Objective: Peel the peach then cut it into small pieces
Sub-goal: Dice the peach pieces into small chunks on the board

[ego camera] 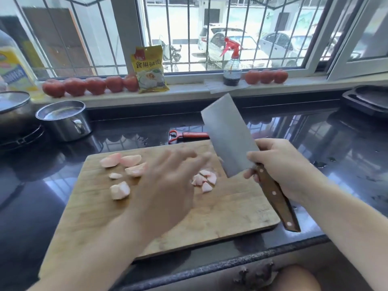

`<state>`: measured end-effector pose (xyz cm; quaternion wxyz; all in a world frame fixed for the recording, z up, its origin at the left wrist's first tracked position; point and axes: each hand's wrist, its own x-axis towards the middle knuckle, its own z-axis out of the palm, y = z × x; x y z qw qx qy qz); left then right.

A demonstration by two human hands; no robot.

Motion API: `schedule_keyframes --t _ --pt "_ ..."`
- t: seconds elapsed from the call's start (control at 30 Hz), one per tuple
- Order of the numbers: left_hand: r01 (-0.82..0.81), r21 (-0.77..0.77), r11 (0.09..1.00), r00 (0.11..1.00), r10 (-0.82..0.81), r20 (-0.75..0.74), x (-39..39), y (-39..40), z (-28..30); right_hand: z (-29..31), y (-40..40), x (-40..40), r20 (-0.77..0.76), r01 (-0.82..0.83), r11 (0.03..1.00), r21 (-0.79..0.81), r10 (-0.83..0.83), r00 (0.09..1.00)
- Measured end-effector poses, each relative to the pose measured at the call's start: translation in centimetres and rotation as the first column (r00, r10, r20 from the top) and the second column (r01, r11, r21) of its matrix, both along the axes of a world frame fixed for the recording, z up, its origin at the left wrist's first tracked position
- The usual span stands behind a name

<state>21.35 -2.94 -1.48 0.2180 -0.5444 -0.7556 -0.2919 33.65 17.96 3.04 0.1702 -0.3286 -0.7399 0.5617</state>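
Peeled pale-pink peach pieces lie on a wooden cutting board: larger chunks at its far left, one chunk nearer me, and small cut pieces in the middle. My right hand grips the wooden handle of a cleaver, whose blade is raised and tilted up above the board's right side. My left hand hovers blurred over the board's middle with fingers spread, holding nothing, between the chunks and the small pieces.
A red peeler lies just behind the board on the dark counter. A steel pot and a wok stand at the left. Tomatoes, a yellow packet and a spray bottle line the windowsill. A dark tray sits at far right.
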Motion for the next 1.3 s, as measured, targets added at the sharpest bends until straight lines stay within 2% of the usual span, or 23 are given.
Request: schedule_keyframes --t 0.07,0.13,0.3,0.43,0.5,0.6,0.67,0.73,0.83,0.97,1.07,1.13,1.2,1.3 --pt "-0.066 -0.204 0.977 0.994 0.046 -0.103 1.7 0.9 -2.0 0.6 -0.5 -0.6 -0.027 0.0 0.981 -0.193 -0.006 1.0" --pt "-0.129 -0.32 0.939 0.992 0.117 -0.057 2.6 1.8 -3.0 0.4 -1.1 -0.8 -0.042 -0.006 0.958 -0.288 -0.006 0.999" --pt "-0.163 -0.459 0.873 0.985 0.174 -0.017 2.4 2.9 -3.6 -0.3 -1.6 -0.6 -0.075 0.014 0.926 -0.378 -0.046 0.996" --pt "-0.145 -0.568 0.81 0.962 0.249 0.109 1.1 3.3 -3.1 0.5 -0.9 0.5 -0.052 0.059 0.92 -0.387 -0.085 0.995" --pt "-0.137 -0.503 0.854 0.968 0.223 0.116 -0.1 3.0 -3.4 0.7 -0.7 0.9 -0.03 0.045 0.948 -0.315 -0.058 0.998" --pt "-0.128 -0.151 0.98 0.98 0.148 0.129 -1.9 1.9 -3.6 0.5 -0.8 1.2 0.033 -0.002 0.991 -0.133 0.006 0.999" --pt "-0.171 0.018 0.985 0.976 0.166 0.144 -2.9 1.1 -2.8 0.3 -1.0 1.3 0.092 -0.049 0.999 -0.003 0.049 0.995" --pt "-0.222 0.09 0.971 0.955 0.198 0.22 -3.6 0.3 -1.5 0.3 -1.6 1.1 0.16 -0.119 0.988 0.099 0.102 0.982" --pt "-0.272 0.073 0.96 0.916 0.235 0.324 -4.5 -0.9 0.0 0.5 -3.2 0.6 0.321 -0.303 0.93 0.211 0.227 0.92" --pt "-0.425 0.004 0.905 0.829 0.387 0.404 -6.3 -5.1 0.9 -0.2 -5.6 -0.4 0.503 -0.481 0.839 0.255 0.31 0.807" --pt "-0.541 -0.201 0.817 0.652 0.558 0.513 -7.0 -8.2 0.4 -0.3 -5.5 -1.6 0.538 -0.477 0.824 0.305 0.265 0.8" --pt "-0.54 -0.324 0.777 0.569 0.621 0.54 -7.0 -9.6 -0.5 0.0 -4.6 -2.7 0.558 -0.467 0.818 0.336 0.227 0.798" --pt "-0.491 -0.38 0.784 0.536 0.615 0.578 -6.4 -10.1 -1.2 0.1 -3.2 -3.6 0.572 -0.455 0.806 0.379 0.183 0.8" --pt "-0.42 -0.384 0.822 0.561 0.568 0.602 -5.8 -10.2 -2.0 0.0 -1.3 -4.6 0.575 -0.421 0.798 0.432 0.117 0.81"
